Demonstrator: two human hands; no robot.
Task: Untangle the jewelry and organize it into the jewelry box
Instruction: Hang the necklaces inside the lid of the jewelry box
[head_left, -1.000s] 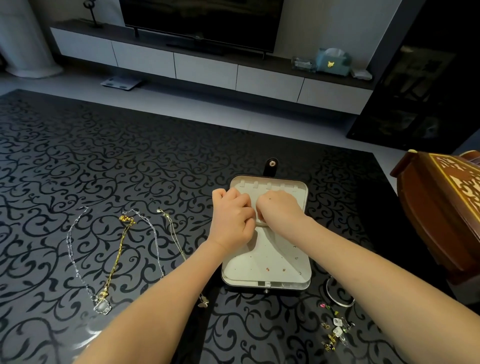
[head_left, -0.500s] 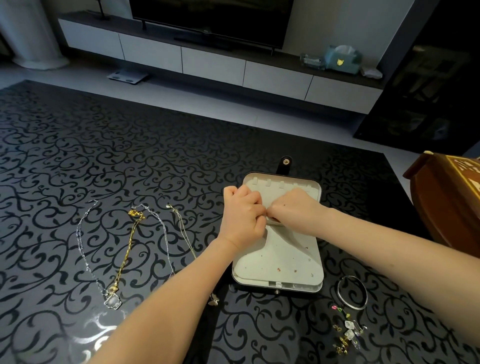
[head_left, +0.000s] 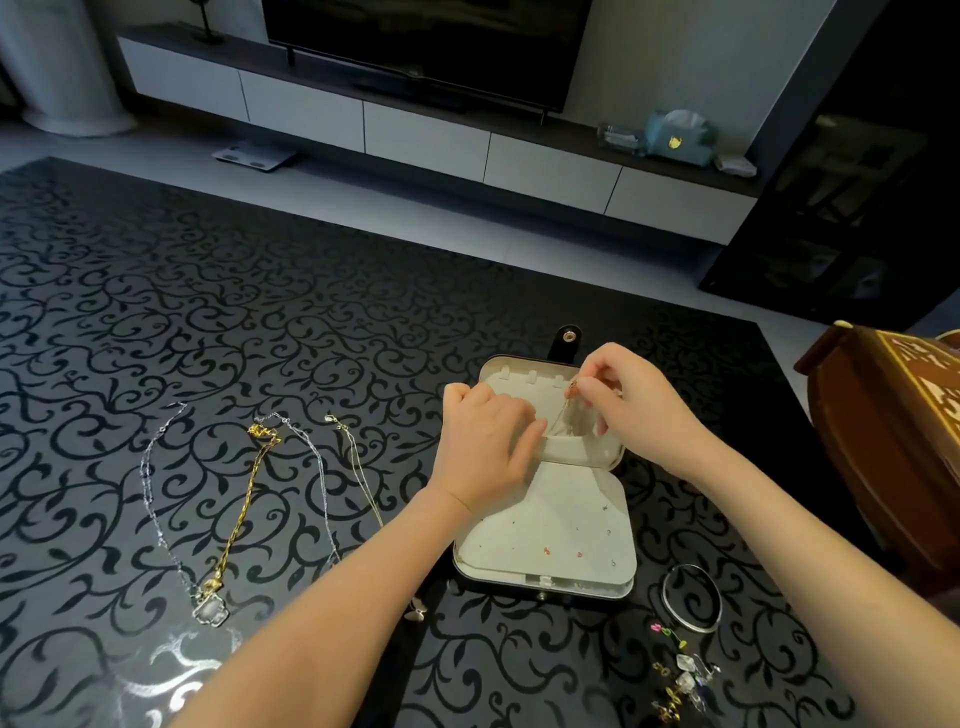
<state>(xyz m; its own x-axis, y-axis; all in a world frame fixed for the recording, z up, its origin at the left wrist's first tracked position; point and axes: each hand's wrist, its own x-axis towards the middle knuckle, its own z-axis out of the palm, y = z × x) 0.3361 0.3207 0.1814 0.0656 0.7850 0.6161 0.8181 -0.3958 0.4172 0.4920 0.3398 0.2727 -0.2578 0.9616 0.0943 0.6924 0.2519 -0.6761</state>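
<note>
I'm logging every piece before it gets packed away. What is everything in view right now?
jewelry box: one, black outside, cream inside, open on the table, centre-right
fine chain: one, pale gold, over the box's far half
necklaces: four, silver and gold, laid out left of the box
bangle: one, silver, by the box's near right corner
earrings: small cluster, count unclear, gold and clear, in front of the bangle
table: one, black scroll pattern
wooden furniture: one, brown, right edge
television: one, black, far wall
left hand: fingers curled at the box's pocket
right hand: pinches the fine chain
</note>
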